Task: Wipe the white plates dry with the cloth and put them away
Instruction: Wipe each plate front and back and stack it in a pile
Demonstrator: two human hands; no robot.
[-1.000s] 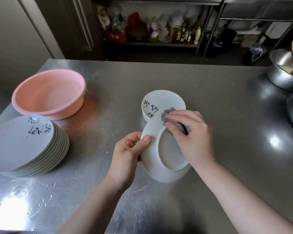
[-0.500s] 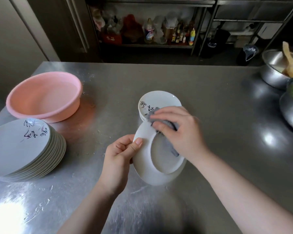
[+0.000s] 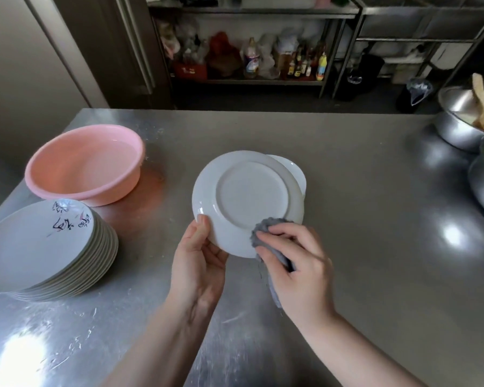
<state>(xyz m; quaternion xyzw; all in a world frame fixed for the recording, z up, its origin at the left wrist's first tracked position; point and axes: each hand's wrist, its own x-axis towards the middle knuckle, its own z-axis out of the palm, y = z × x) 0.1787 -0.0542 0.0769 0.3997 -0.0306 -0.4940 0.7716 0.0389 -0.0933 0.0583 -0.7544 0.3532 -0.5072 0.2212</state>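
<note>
Left hand [image 3: 199, 263] pinches the near-left rim of a white plate [image 3: 248, 202], thumb on the underside facing the camera, fingers hidden behind. Plate is tilted up, bottom ring toward the camera, held above the middle of the tabletop [image 3: 361, 219]. Right hand [image 3: 296, 263] has its fingers curled around a grey cloth [image 3: 266, 233], bunched end pressed on the plate's near-right rim, loose tail hanging below the palm. Just behind the held plate, a small stack of white plates [image 3: 298, 174] on the tabletop, mostly hidden (only its right edge shows). Near the left edge: a taller stack of larger plates [image 3: 48, 247] with dark brush lettering on the top one. Beyond it, toward the far-left corner, a pink basin [image 3: 87, 166]. At the right edge, two metal bowls [image 3: 458, 127], the farther one holding something pale, contents unclear. Past the far edge, a metal shelf [image 3: 252, 43] with bottles
</note>
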